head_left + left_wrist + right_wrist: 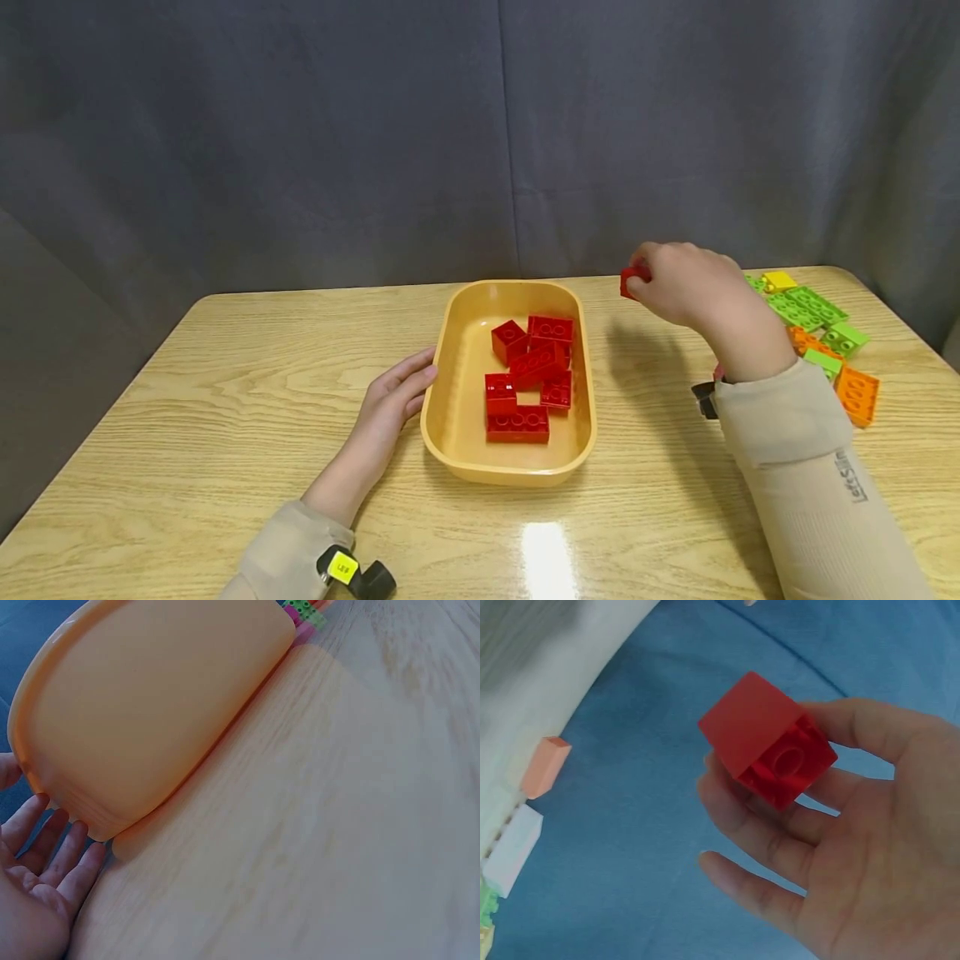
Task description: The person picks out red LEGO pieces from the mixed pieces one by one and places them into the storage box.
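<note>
A red toy brick [754, 731] is pinched between the thumb and fingers of my right hand [686, 283], held above the table to the right of the tray. Its hollow underside shows in the right wrist view. My left hand [390, 392] touches the left wall of the yellow-orange tray [433, 408], fingers fairly straight, as the left wrist view also shows. Inside the tray lie several red bricks [517, 425], some resting on others, in the middle and right part.
Loose bricks lie at the table's right side: light green plates [806, 307], a yellow brick [780, 281], an orange brick [857, 396] and others. My right forearm covers part of them. A dark curtain [337, 150] hangs behind the wooden table [247, 400].
</note>
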Motion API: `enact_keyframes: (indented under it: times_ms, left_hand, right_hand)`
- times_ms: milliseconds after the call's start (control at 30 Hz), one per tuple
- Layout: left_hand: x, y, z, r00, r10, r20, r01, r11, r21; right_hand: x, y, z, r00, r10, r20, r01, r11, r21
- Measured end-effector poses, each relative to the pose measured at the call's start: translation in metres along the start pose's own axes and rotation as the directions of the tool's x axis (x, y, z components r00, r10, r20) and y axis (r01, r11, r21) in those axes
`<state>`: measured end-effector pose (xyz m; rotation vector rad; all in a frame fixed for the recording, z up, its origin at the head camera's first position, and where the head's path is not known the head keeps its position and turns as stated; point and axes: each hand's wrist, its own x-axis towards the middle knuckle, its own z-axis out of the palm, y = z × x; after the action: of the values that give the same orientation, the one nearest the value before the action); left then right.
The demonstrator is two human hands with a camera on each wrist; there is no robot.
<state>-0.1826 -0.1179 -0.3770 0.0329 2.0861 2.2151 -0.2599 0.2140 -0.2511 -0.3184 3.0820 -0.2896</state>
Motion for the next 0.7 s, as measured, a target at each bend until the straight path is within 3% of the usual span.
enact_keyframes:
  times_ms: [367, 700]
  left_hand:
    - [0.0, 0.001, 0.0, 1.0, 0.0, 0.004, 0.0, 1.0, 0.0]
    - [0.0, 0.0, -0.001, 1.0, 0.001, 0.002, -0.001, 1.0, 0.001]
  right_hand:
    - [-0.013, -0.022, -0.01, 0.998, -0.027, -0.051, 0.027, 1.0, -0.008]
    - [-0.021, -0.036, -0.013, 0.996, -0.076, -0.045, 0.077, 0.997, 0.017]
